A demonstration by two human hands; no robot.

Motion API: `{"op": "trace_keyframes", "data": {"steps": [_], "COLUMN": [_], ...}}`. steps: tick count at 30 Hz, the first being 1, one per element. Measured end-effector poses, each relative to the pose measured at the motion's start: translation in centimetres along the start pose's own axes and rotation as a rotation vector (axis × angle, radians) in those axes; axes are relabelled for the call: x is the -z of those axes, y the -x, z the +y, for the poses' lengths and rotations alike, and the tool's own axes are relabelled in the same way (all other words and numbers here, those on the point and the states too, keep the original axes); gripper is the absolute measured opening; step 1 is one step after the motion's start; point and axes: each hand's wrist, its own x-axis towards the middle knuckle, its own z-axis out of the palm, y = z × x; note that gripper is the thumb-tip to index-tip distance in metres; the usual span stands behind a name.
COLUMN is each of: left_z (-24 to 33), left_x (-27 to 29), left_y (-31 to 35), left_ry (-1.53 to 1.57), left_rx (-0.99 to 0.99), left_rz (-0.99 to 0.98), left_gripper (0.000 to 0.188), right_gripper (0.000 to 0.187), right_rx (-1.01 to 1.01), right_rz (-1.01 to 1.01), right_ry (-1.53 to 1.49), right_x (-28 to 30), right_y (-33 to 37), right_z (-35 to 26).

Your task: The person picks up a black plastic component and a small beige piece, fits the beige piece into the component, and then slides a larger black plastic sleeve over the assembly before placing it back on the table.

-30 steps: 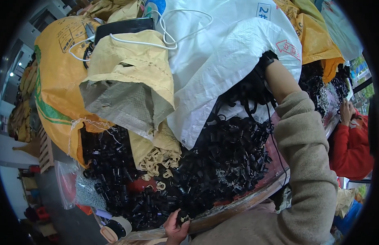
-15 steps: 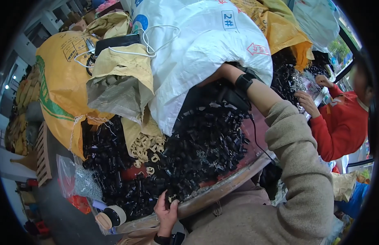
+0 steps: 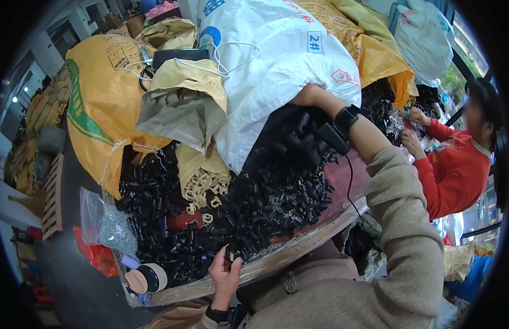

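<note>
At the table's near edge, my left hand [image 3: 224, 278] pinches a small black part [image 3: 231, 254] between thumb and fingers; a cream bit shows on it. My right arm reaches forward, and my right hand [image 3: 306, 95] is at the mouth of a big white woven sack [image 3: 276, 60]. Its fingers are hidden by the sack's edge. Below that mouth, a heap of small black plastic parts [image 3: 298, 197] covers much of the table. Cream-coloured plastic clips [image 3: 206, 186] spill from a paper sack [image 3: 191, 159] beside the heap.
A lidded cup [image 3: 153, 278] stands at the left corner near a clear bag of small metallic pieces [image 3: 118, 227]. A yellow sack [image 3: 95, 93] bulges at the left. A black device [image 3: 332, 138] hangs by my right forearm with a cable. Across at right, a person in red [image 3: 457, 170] handles parts.
The view has shifted a little. My right hand has drawn back slightly from inside the white sack, and more black parts show at its mouth. My left hand keeps its pinch.
</note>
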Motion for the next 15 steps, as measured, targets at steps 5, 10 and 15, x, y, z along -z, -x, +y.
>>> {"op": "trace_keyframes", "data": {"steps": [5,10,15], "left_z": [0.1,0.1,-0.1], "left_x": [0.4,0.4,0.7], "left_y": [0.3,0.2,0.2], "left_ry": [0.032,0.034,0.014], "left_rx": [0.055,0.068,0.035], "left_rz": [0.047,0.034,0.035], "left_gripper": [0.040,0.040,0.040], "right_gripper": [0.050,0.049,0.048], "right_rx": [0.060,0.056,0.016], "right_rz": [-0.012,-0.094,-0.128], "right_ry": [0.149,0.163,0.212], "right_x": [-4.0,-8.2,-8.8], "right_y": [-5.6,-8.3,-7.3], "right_z": [1.7,3.1,4.3]}}
